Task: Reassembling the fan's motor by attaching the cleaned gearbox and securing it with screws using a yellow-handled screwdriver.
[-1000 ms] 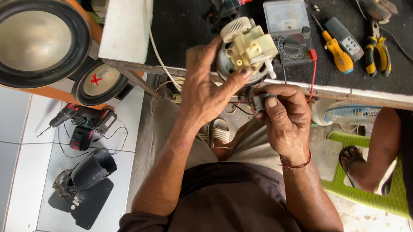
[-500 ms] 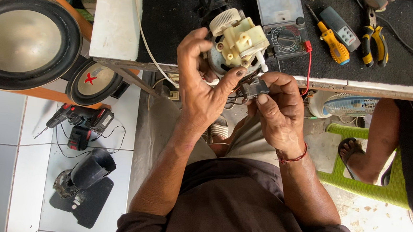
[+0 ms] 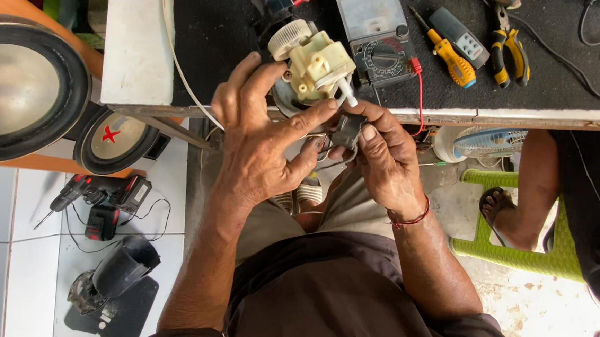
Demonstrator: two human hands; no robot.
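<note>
My left hand (image 3: 263, 142) grips a small motor assembly (image 3: 313, 69) with a cream plastic gearbox and a white knurled wheel, held at the edge of the workbench (image 3: 141, 48). My right hand (image 3: 387, 156) pinches a small black part (image 3: 349, 130) joined to the assembly by thin wires, just below the gearbox. The two hands nearly touch at the thumbs. A red wire (image 3: 419, 92) runs from the meter toward my right hand.
On the black mat lie an analog multimeter (image 3: 381, 35), a yellow screwdriver (image 3: 446, 52), a grey tester (image 3: 461, 34) and yellow pliers (image 3: 507, 49). Speakers (image 3: 20, 89) stand at left; a cordless drill (image 3: 97, 194) lies on the tiled floor. Another person's leg (image 3: 531, 183) rests by a green stool (image 3: 510, 251).
Both hands have kept hold of the assembly and the black part, with my right fingers shifting their pinch on the black part.
</note>
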